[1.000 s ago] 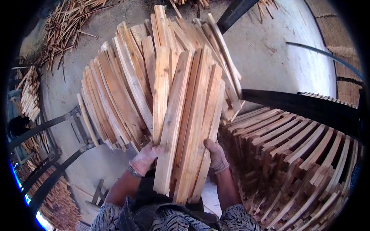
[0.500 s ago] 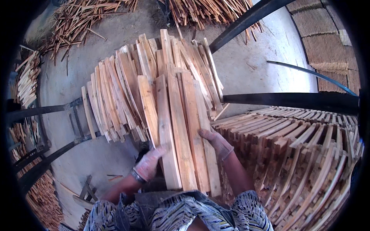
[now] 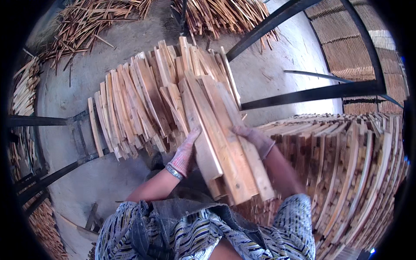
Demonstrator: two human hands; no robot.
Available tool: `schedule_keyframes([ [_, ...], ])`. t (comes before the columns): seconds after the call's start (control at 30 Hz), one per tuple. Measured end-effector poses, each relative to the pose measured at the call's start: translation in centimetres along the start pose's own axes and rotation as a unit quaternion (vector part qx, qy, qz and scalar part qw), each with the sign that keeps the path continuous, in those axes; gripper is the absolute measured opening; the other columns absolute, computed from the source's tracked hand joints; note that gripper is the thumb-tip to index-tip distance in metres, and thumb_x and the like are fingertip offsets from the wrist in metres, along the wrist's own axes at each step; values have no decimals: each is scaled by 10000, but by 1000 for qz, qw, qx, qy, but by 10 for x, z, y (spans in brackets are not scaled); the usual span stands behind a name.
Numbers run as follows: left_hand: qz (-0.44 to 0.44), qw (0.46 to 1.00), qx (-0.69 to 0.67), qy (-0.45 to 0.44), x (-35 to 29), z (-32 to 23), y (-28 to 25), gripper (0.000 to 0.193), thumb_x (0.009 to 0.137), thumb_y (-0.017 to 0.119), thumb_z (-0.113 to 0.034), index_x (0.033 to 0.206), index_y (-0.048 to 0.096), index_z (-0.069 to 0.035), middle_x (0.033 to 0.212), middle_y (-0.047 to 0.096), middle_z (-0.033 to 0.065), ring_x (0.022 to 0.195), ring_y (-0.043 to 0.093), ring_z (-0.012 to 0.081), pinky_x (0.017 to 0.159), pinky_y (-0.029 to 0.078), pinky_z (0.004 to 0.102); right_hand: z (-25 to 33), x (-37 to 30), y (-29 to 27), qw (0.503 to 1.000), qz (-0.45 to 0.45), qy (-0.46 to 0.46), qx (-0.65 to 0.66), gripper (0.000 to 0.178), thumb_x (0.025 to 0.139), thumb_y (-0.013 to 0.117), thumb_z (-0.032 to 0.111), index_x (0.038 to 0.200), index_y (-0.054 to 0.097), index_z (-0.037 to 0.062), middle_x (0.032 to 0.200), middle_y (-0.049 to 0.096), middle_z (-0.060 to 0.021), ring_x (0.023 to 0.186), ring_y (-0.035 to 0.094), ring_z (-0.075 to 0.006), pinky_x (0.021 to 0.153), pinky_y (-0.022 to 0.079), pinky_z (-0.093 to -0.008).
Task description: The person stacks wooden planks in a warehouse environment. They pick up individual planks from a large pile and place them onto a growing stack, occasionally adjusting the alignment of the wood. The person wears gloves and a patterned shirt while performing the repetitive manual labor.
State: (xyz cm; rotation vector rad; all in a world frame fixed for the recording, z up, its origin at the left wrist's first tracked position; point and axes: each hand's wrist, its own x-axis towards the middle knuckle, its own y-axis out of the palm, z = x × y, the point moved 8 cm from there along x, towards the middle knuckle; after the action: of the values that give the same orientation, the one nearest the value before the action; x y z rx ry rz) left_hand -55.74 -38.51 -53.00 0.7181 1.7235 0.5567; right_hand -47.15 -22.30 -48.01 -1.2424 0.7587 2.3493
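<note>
Both hands gloved and clamped on a bundle of slats [image 3: 221,143], held against the chest and angled up and away. Left hand [image 3: 185,151] curled round the bundle's left edge, fingers on top of the near boards. Right hand [image 3: 253,138] pressed flat on the right edge, fingers wrapped over the outermost board (thumb hidden beneath). Behind the bundle, leaning on it and fanning out to the left, a larger sheaf of slats [image 3: 134,104]. Just right of the arms, a stack [image 3: 346,173] of slats set on edge in close rows. Black steel bars [image 3: 312,93] crossing above the stack. Concrete floor [image 3: 78,86] below, with loose heaps of offcuts [image 3: 91,21] at the far side and more wood [image 3: 24,91] at the left rim.
</note>
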Motion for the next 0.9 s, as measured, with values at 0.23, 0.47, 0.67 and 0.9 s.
schedule_keyframes([
  [0.23,17,999,-42,-21,-89,3,52,751,864,666,-541,1444,435,-124,1341,546,116,1190,563,276,1010,471,455,23,-70,26,997,61,41,-29,537,932,659,325,1342,537,1,1197,668,-147,1045,683,-230,940,559,-373],
  [0.47,98,983,-150,47,27,-11,-21,754,849,681,-567,1400,484,-92,1254,622,130,1109,618,284,985,498,454,21,65,18,973,-2,31,-230,567,900,672,445,1296,602,45,1209,669,-103,1042,665,-205,957,521,-358],
  [0.67,-35,997,-51,54,64,2,-92,667,887,669,-489,1410,491,-115,1259,627,91,1111,623,237,955,508,381,-49,139,-30,987,-37,-35,-152,886,835,768,445,1479,363,-8,1426,525,-112,1303,496,-200,1162,296,-336],
  [0.9,-40,996,7,84,94,34,-180,623,903,661,-362,1420,482,-64,1334,583,103,1182,585,228,1013,477,364,-90,157,-29,934,-62,-207,-284,1168,820,792,391,1547,-38,8,1406,502,-187,1277,516,-258,1092,405,-340],
])
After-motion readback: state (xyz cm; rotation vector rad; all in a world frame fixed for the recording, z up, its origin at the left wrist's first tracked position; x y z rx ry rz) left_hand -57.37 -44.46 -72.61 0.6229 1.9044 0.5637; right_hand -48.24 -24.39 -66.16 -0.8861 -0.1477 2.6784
